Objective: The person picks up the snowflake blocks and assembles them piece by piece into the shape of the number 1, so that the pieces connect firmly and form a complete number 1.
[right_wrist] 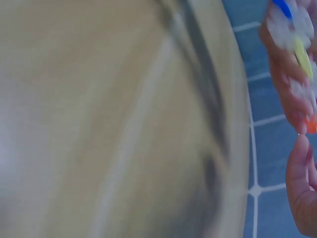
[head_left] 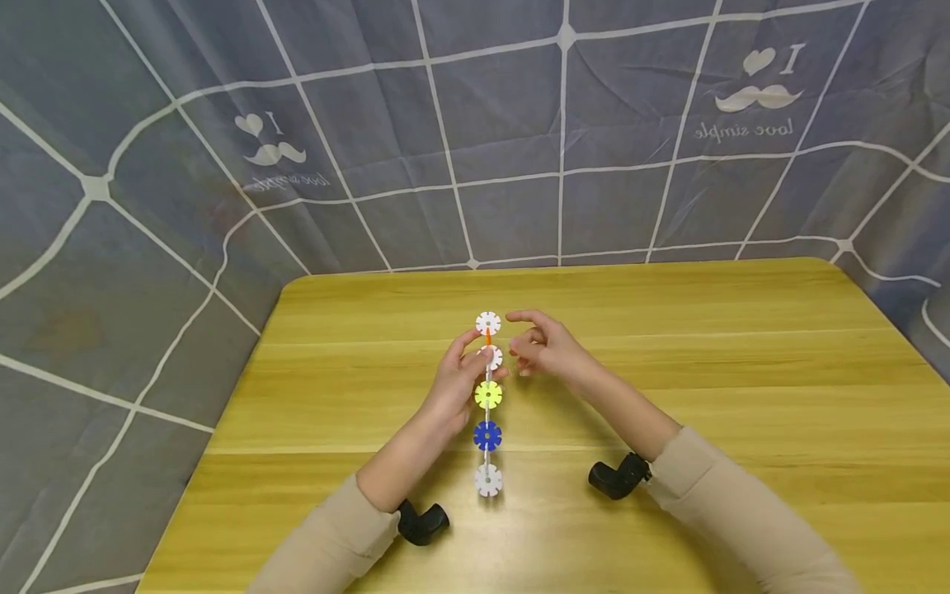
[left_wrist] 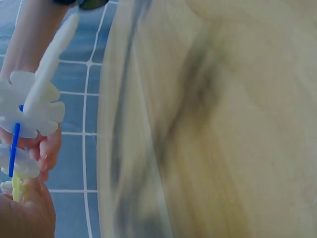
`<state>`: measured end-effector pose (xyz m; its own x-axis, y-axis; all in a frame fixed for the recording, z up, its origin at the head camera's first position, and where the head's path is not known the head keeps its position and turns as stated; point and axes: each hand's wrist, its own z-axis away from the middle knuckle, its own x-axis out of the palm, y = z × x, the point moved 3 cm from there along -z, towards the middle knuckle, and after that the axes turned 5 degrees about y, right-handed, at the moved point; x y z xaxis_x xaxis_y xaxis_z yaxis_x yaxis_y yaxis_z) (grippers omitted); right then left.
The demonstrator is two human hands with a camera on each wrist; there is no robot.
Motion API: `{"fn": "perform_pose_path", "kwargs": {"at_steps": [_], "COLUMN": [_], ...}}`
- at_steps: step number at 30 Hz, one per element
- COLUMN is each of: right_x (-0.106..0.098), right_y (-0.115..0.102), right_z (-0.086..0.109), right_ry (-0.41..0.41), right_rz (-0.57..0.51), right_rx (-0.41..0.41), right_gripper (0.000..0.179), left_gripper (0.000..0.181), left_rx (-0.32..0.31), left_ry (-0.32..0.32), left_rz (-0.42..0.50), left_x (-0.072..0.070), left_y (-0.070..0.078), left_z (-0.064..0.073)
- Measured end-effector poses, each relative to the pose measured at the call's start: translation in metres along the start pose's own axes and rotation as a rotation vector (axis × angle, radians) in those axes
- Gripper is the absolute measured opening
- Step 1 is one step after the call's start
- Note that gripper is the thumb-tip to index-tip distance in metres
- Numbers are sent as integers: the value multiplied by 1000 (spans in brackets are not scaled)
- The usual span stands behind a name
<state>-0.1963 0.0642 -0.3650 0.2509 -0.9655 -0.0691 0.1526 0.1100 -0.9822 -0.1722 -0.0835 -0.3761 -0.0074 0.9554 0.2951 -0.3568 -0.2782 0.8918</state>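
Note:
A chain of notched plastic snowflake discs runs toward the person in the head view, slotted together with alternating discs edge-on. At its far end is a white disc, followed by an orange disc seen edge-on. Nearer are a yellow-green disc, a blue disc and another white disc. My left hand pinches the chain near its far end, thumb over a white disc. Just right of the chain, my right hand holds nothing, its index finger extended. The left wrist view shows a white disc close up.
The chain is over a wooden table. Behind it hangs a grey curtain with white lines, also along the left side. Black curved devices sit at the left wrist and right wrist.

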Motion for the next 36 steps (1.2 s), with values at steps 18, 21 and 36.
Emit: {"fn": "perform_pose_path", "kwargs": {"at_steps": [18, 21, 36], "right_x": [37, 37, 19], "right_y": [22, 23, 31], "right_z": [44, 44, 24], "right_ry": [-85, -67, 40], "right_rz": [-114, -123, -174], "right_rx": [84, 83, 125], "right_gripper": [49, 50, 51], "left_gripper": [44, 44, 41], "left_rx": [65, 76, 145], "left_ry": [154, 158, 81], "left_rz": [92, 97, 15], "left_x": [-1, 1, 14], "left_y": [5, 4, 2], "left_z": [-17, -20, -55]}}
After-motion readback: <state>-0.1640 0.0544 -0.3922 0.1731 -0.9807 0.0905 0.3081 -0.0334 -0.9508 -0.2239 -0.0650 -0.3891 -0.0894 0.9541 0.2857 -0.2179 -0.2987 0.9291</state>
